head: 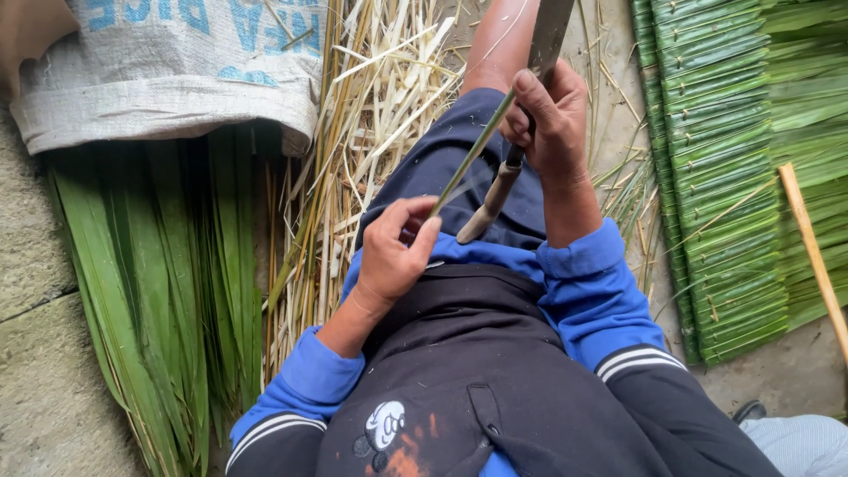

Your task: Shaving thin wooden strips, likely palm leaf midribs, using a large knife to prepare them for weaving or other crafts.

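Note:
My left hand point(395, 250) pinches the near end of a thin green leaf strip point(471, 153) over my lap. The strip runs up and to the right to my right hand point(549, 119). That hand grips a large knife point(511, 168) by its wooden handle, which points down toward my lap, while the grey blade rises to the top edge. My right thumb presses the strip against the blade. Both wrists show blue cuffs.
A bundle of long green leaves point(155, 283) lies at left, under a woven sack point(177, 66). Pale stripped stalks point(371, 115) pile up beyond my knee. Stitched green leaf panels point(742, 168) lie at right with a wooden stick point(813, 256) across them.

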